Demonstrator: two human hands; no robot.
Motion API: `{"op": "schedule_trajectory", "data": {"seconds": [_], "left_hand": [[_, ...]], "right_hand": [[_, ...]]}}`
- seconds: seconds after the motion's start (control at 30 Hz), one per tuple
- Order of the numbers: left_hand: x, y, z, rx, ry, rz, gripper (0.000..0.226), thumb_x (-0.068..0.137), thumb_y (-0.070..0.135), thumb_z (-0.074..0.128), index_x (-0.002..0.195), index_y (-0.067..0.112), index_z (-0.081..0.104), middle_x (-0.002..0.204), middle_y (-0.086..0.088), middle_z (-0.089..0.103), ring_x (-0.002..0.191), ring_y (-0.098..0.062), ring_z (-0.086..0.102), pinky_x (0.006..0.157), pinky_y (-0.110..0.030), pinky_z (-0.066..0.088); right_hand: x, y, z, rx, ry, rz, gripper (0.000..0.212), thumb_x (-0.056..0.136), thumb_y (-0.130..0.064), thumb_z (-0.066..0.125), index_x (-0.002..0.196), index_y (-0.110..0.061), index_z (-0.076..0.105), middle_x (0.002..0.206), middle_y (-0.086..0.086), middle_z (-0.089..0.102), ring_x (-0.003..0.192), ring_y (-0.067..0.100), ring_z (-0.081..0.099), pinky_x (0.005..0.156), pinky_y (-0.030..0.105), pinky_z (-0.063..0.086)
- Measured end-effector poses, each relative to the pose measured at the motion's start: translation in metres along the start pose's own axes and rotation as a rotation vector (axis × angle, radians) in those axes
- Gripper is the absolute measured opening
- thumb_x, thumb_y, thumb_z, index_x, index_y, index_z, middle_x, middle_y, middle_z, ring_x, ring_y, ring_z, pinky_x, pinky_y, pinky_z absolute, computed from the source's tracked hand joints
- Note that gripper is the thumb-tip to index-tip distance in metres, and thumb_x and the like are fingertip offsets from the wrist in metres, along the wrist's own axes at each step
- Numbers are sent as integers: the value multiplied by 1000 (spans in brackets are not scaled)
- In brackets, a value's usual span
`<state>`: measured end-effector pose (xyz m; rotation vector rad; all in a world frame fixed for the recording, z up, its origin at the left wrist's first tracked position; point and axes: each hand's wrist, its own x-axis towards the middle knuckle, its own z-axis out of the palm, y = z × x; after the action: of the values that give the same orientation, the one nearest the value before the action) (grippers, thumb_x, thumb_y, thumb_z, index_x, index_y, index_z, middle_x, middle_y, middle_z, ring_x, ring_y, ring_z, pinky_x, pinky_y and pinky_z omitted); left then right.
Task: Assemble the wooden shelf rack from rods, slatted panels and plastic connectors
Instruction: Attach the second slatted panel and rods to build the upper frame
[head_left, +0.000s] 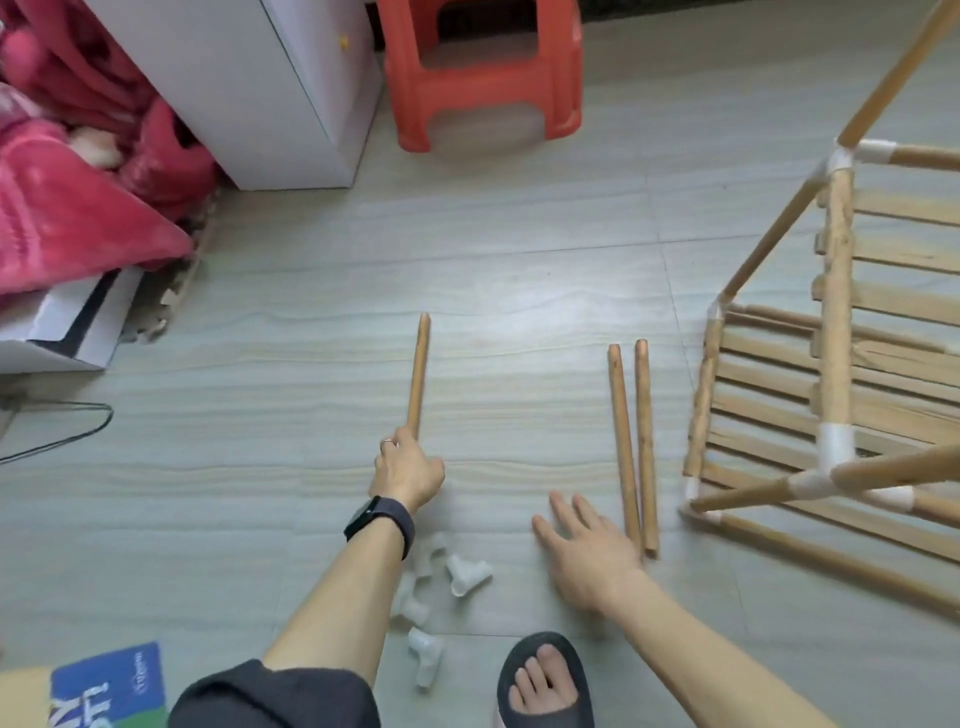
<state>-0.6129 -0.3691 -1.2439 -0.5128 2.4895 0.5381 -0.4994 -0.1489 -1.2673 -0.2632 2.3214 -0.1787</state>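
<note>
Head view: left hand (408, 470) grips the near end of a rod (420, 374) pointing straight away; right hand (587, 551) spread flat.

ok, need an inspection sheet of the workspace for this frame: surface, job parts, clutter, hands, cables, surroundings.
Surface: pale tiled floor, glare patch mid-frame.
Job's things: single rod, held at its near end; pair of rods lying side by side; white connectors loose by the left forearm; part-built rack with slatted panels at right.
Clutter: red stool, pink fabric, white box, blue printed sheet.
Grippers: left hand grips the single rod; right hand open, fingers straight, beside the pair's near ends.
Cables: black cable on floor, far left.
Surroundings: white cabinet behind; slippered foot at bottom edge.
</note>
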Motion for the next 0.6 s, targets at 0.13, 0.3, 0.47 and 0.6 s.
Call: {"op": "schedule_trajectory", "data": {"seconds": [0.13, 0.3, 0.47, 0.6], "left_hand": [[23, 4, 13, -81, 88, -113, 50, 100, 27, 52, 140, 4, 36, 142, -20, 39, 130, -40, 42, 104, -47, 42], [29, 6, 26, -131, 84, -132, 31, 101, 23, 52, 125, 3, 45, 129, -22, 52, 114, -43, 55, 94, -44, 46], [-3, 19, 29, -591, -290, -64, 11, 100, 13, 61, 103, 2, 64, 95, -10, 65, 81, -22, 64, 73, -32, 49], [-45, 22, 11, -743, -525, 49, 10, 97, 11, 65, 107, 11, 62, 96, -3, 71, 88, -19, 66, 90, -35, 52]], "right_hand": [[8, 3, 17, -53, 19, 5, 65, 107, -20, 30, 162, -30, -3, 167, 3, -24, 155, 29, -15, 126, 40, 11], [11, 1, 15, -20, -12, 22, 67, 105, -19, 33, 163, -31, 0, 167, 1, -23, 155, 28, -15, 126, 41, 11], [8, 2, -5, 48, -140, 27, 74, 102, -41, 42, 163, -30, 2, 168, -2, -21, 156, 26, -13, 123, 48, 24], [-10, 2, -44, 572, -78, 119, 77, 96, -61, 51, 159, -21, 30, 162, 8, 35, 148, 26, 35, 119, 35, 31]]}}
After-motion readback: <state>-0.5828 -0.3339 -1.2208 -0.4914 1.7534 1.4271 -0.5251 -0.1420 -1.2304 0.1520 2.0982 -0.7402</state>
